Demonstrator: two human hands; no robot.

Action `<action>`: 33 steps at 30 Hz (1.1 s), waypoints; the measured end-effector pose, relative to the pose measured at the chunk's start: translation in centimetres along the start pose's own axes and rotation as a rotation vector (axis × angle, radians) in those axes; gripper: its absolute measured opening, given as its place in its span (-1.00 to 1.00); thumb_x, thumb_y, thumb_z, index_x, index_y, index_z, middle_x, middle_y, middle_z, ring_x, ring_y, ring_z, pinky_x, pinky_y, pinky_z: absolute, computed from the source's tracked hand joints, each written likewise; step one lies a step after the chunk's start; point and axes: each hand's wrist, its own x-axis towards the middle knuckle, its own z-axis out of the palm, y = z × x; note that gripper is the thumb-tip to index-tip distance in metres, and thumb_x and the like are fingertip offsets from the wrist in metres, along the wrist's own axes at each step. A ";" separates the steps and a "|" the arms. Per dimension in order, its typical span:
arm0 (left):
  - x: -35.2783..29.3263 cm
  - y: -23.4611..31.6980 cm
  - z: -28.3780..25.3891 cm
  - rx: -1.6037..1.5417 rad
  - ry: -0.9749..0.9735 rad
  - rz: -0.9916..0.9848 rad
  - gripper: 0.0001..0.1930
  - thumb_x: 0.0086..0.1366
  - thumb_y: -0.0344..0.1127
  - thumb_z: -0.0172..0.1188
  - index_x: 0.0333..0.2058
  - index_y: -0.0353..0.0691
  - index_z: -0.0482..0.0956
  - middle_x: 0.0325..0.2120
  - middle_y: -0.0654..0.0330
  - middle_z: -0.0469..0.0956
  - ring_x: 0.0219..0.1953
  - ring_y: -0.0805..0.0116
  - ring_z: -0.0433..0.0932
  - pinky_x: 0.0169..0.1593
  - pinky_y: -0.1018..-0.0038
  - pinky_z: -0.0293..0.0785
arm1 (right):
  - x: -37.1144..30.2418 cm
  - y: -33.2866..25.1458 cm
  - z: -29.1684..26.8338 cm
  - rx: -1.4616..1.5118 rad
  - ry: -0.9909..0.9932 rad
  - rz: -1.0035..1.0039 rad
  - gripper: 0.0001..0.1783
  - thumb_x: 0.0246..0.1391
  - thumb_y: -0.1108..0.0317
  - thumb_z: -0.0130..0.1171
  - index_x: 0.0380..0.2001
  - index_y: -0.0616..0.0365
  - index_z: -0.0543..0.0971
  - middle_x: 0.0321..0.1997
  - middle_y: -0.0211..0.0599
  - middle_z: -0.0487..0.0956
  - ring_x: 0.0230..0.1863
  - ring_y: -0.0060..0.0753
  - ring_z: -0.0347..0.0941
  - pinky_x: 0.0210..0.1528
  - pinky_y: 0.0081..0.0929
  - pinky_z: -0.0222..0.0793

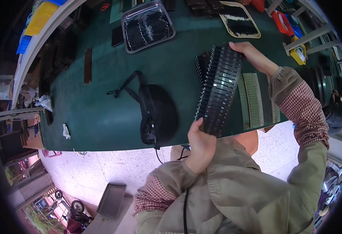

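A long black slotted strip (226,84), lined with rows of small shiny metal pieces, is held at a tilt between my hands. My left hand (201,147) grips its near end, the thumb lying along the edge. At the far end my right hand (255,57) closes on the corner, the thumb on top and the other fingers hidden. More dark strips with pin-like edges (203,70) fan out behind its left side; whether they are in my grip too, I cannot tell. Just to the right, a pale green slotted strip (252,99) lies on the green table (100,121).
Left of my hands lies a black pouch (159,113) with a strap. Farther back are a metal tray (129,43) and a cream tray (252,35), both holding small dark parts. A brown strip (88,65) lies at left. Another person (336,113) is at the far right.
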 end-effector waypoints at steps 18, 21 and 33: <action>2.6 -7.3 3.0 -0.375 0.113 0.159 -0.67 0.16 -0.38 -0.07 -0.09 -0.36 0.34 -0.07 0.12 0.41 0.04 0.28 0.31 0.18 0.36 0.08 | 6.3 2.0 -1.6 0.081 -0.250 0.135 -0.53 0.14 -0.09 -0.02 -0.33 0.13 0.55 -0.35 -0.53 0.50 -0.27 -0.66 0.34 -0.08 -0.55 0.18; 3.1 -7.8 3.0 -0.403 0.129 0.179 -0.67 0.16 -0.39 -0.07 -0.09 -0.35 0.33 -0.07 0.12 0.40 0.04 0.29 0.30 0.19 0.36 0.07 | 7.1 2.0 -1.5 0.067 -0.263 0.149 -0.53 0.13 -0.10 -0.02 -0.33 0.12 0.55 -0.34 -0.52 0.49 -0.26 -0.66 0.33 -0.08 -0.56 0.17; 3.7 -8.6 2.9 -0.402 0.127 0.214 -0.67 0.16 -0.39 -0.08 -0.08 -0.30 0.29 -0.07 0.15 0.38 0.03 0.29 0.30 0.17 0.34 0.12 | 8.1 2.6 -0.9 0.033 -0.305 0.159 -0.54 0.14 -0.09 -0.04 -0.31 0.11 0.54 -0.33 -0.51 0.48 -0.25 -0.65 0.31 -0.09 -0.58 0.14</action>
